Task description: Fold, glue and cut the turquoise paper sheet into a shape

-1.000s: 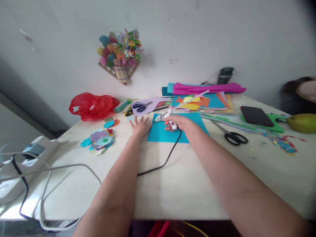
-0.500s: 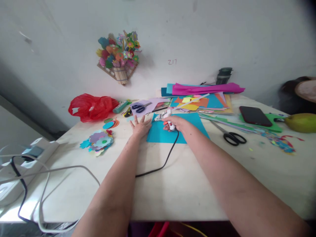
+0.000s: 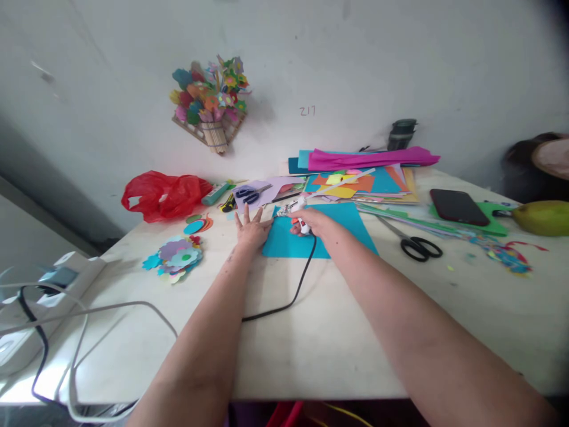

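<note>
A blue sheet of paper [image 3: 342,234] lies flat on the table in front of me. My left hand [image 3: 252,230] is spread open at its left edge, the fingertips touching the paper and the table. Wrapped around a white hot glue gun [image 3: 302,224] is my right hand [image 3: 313,220], above the sheet. The glue gun's nozzle points left, close to the sheet's left edge near my left fingers. A white glue stick [image 3: 351,181] seems to stick out from its back. Its black cord runs down toward my left forearm.
Cut paper flowers [image 3: 175,258] and a red plastic bag [image 3: 166,196] lie at left, beside a power strip [image 3: 66,279] with cables. Black scissors [image 3: 420,248], paper strips and a phone [image 3: 457,206] are at right. Coloured papers [image 3: 386,181] are stacked behind. A person's head [image 3: 533,166] shows far right.
The glue gun in my right hand has moved slightly left along the blue sheet's left edge. My left hand stays pressed down. The whole view has shifted slightly.
</note>
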A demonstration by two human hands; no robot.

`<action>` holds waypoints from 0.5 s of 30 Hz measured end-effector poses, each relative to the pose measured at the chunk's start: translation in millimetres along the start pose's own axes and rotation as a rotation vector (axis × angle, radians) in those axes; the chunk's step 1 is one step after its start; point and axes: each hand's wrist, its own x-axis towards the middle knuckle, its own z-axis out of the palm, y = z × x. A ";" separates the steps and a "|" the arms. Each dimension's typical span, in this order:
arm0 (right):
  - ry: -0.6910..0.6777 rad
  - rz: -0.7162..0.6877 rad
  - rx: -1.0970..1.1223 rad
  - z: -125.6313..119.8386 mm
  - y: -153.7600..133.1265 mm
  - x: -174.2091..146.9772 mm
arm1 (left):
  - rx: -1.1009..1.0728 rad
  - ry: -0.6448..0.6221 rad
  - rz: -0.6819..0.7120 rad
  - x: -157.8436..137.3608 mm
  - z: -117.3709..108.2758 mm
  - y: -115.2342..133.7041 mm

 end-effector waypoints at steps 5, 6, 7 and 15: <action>0.022 -0.022 0.027 -3.0 -0.1 2.6 | -0.013 -0.021 -0.003 2.9 0.3 -2.3; 0.027 -0.024 0.027 -3.5 -0.1 2.7 | -0.013 -0.024 0.001 3.6 0.3 -3.1; 0.031 -0.023 0.026 -3.9 -0.2 2.5 | -0.012 -0.025 0.010 4.3 0.3 -3.9; 0.051 -0.019 0.036 -5.3 -3.1 -3.2 | 0.000 0.012 0.135 6.8 -0.2 -8.4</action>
